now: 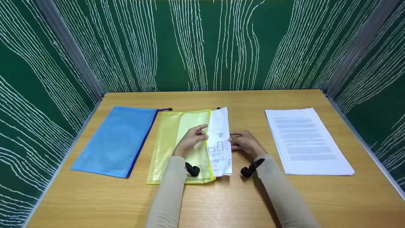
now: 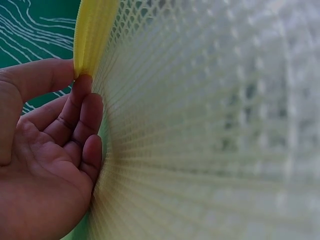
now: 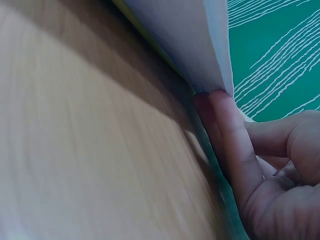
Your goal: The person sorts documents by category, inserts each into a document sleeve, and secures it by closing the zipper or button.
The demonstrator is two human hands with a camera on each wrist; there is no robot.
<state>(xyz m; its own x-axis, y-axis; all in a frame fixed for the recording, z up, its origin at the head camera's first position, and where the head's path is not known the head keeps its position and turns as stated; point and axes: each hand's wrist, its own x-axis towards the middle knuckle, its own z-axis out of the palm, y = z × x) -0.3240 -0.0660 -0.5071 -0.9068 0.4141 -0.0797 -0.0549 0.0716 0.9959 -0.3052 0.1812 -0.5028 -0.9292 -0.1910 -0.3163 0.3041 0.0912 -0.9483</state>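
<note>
A yellow mesh zip folder [image 1: 167, 142] lies at the middle of the table, a stack of printed papers [image 1: 220, 142] partly inside it and sticking out on its right. My left hand [image 1: 191, 139] pinches the folder's yellow opening edge [image 2: 92, 40] between thumb and fingertip, and the mesh rises beside the other curled fingers. On the other side, my right hand [image 1: 246, 143] grips the outer right edge of the papers. In the right wrist view the fingertips [image 3: 222, 102] sit under the lifted paper edge, the thumb on its other face.
A blue zip folder [image 1: 114, 142] with a dark zip pull lies to the left. Another stack of printed sheets [image 1: 307, 142] rests at the right of the wooden table [image 1: 208, 209]. Green walls [image 1: 208, 44] with white lines border the back and sides.
</note>
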